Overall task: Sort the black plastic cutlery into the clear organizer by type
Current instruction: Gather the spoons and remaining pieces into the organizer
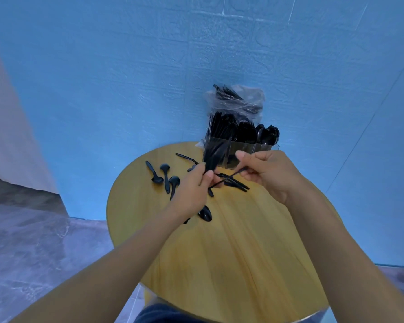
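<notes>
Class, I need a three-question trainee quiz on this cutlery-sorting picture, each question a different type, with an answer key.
1. True or false: the clear organizer lies flat in the middle of the round table.
2. Which hand grips a bundle of black cutlery? A) left hand B) right hand
3. Fill in: behind the organizer sits a clear plastic ___ holding more cutlery.

Key: 1 false, it stands at the far edge; 2 A; 3 bag.
</notes>
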